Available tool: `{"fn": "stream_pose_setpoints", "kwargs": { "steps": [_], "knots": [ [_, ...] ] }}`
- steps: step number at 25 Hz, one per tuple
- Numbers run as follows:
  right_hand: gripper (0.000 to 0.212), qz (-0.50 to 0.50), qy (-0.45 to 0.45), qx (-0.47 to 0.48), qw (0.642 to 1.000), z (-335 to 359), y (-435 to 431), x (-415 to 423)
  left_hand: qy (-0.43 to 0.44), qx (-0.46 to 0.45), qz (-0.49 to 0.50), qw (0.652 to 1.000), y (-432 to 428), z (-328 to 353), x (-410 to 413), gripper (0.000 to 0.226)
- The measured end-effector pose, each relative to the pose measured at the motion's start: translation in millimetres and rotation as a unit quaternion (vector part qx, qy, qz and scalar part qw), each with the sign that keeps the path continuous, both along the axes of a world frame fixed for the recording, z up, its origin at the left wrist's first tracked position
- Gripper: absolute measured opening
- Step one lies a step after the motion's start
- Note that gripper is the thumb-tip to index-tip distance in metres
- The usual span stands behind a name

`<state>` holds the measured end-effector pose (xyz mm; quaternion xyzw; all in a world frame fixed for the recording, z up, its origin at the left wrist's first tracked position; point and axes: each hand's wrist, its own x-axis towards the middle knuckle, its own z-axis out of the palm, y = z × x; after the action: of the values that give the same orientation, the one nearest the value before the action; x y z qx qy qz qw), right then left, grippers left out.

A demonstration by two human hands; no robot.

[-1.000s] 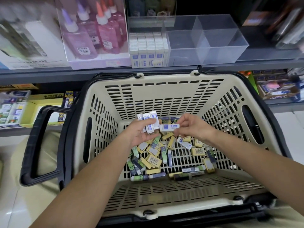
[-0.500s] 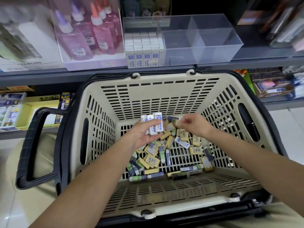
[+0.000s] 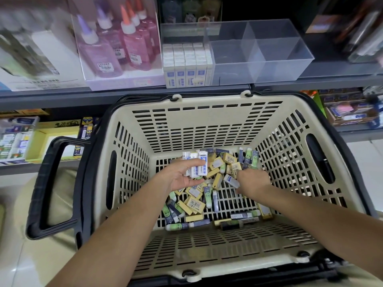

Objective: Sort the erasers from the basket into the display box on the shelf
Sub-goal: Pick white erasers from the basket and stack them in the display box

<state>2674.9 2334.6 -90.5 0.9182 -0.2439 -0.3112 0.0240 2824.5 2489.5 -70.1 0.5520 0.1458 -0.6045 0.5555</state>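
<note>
Head view, looking down into a cream slatted basket [image 3: 207,125] below a grey shelf [image 3: 124,94].

Your left hand [image 3: 182,179] sits at the centre of the frame, palm up, with the forearm entering from 7 o'clock. Its fingers and thumb are curled round a small stack of white erasers [image 3: 196,164], whose ends point toward 12 o'clock.

Your right hand [image 3: 251,181] lies at 3 o'clock of the left, back of the hand up, with the forearm entering from 4 o'clock. Its fingers dip into the pile [image 3: 194,201] of yellow, green and white erasers on the basket floor. The fingertips are hidden, so you cannot tell whether they pinch anything. A blue-labelled eraser [image 3: 231,181] lies just beside them at 9 o'clock.

At 12 o'clock on the shelf stands the clear box [image 3: 259,59]. Its left compartment holds stock [image 3: 186,63] of the same white kind, and two more compartments lie to the right. Pink bottles [image 3: 116,44] stand at 11 o'clock.

The step appears to be gathering matching white erasers before lifting them to the box. Pick only the blue-labelled white ones and pass each to the left stack with labels aligned. Hold the stack firmly so none slides back.
</note>
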Motion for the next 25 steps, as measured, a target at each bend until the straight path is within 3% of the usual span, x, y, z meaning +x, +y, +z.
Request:
{"fn": "stream_pose_setpoints", "kwargs": {
  "steps": [2, 4, 7, 9, 10, 14, 16, 19, 22, 23, 25],
  "knots": [
    [0.023, -0.039, 0.013, 0.035, 0.999, -0.5, 1.3, 1.5, 0.002, -0.003, 0.009, 1.0, 1.3, -0.6, 0.6, 0.055],
    [0.027, -0.169, 0.014, 0.156, 0.973, 6.9, -3.2, 8.6, -0.001, -0.005, 0.025, 1.0, 2.3, -2.3, 2.4, 0.061],
    [0.019, -0.357, -0.038, 0.332, 0.872, 32.3, -9.7, 17.3, 0.003, -0.008, 0.039, 0.999, 2.0, -4.0, 2.7, 0.053],
    [0.018, -0.386, -0.134, 0.401, 0.82, 49.5, -7.6, 19.6, 0.012, -0.014, 0.033, 0.999, 0.7, -3.5, 1.4, 0.044],
    [0.02, -0.368, -0.187, 0.412, 0.812, 55.7, -2.8, 22.1, 0.018, -0.023, 0.025, 0.999, -0.5, -2.1, 0.2, 0.041],
    [0.026, -0.183, -0.278, 0.316, 0.889, 64.0, 29.3, 32.7, 0.049, -0.103, 0.029, 0.993, -9.0, 3.0, -12.3, 0.037],
    [0.025, -0.141, -0.296, 0.329, 0.886, 64.3, 34.6, 32.9, 0.035, -0.123, 0.03, 0.991, -12.6, 4.8, -17.9, 0.035],
    [0.016, -0.201, -0.287, 0.389, 0.852, 71.7, 11.8, 28.5, 0.01, -0.085, 0.024, 0.996, -13.5, 6.4, -16.3, 0.035],
    [0.01, -0.129, -0.075, 0.344, 0.927, 63.4, -19.7, 8.0, -0.008, -0.038, 0.0, 0.999, -9.7, 6.1, -13.3, 0.026],
    [0.007, -0.089, 0.013, 0.328, 0.941, 55.7, -26.0, -0.9, -0.013, -0.028, -0.008, 1.0, -8.5, 5.6, -12.8, 0.025],
    [0.022, -0.064, 0.133, 0.324, 0.934, 38.5, -30.4, -15.6, -0.018, -0.019, -0.018, 0.999, -8.2, 3.8, -12.2, 0.026]
  ]
}}
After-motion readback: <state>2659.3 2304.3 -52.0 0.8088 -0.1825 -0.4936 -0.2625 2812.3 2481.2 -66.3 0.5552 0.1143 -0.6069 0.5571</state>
